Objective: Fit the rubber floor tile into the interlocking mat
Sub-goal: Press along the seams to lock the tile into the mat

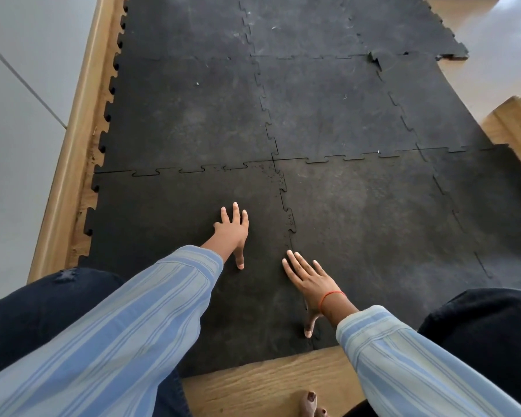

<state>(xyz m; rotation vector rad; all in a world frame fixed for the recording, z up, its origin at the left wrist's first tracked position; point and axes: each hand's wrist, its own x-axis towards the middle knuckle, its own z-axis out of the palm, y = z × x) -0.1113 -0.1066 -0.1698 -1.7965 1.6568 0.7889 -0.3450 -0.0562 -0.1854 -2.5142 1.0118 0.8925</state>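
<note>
Pressing flat, both open palms, left hand (233,233) and right hand (309,281), push the tile (175,224) down to seat its seam into the mat (343,115).

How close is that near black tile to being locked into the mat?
Mostly seated: the black rubber tile lies flat, its far seam meshed. Both open hands, left hand and right hand, press near the toothed side seam. Left: pressing the near stretch of that seam.
</note>
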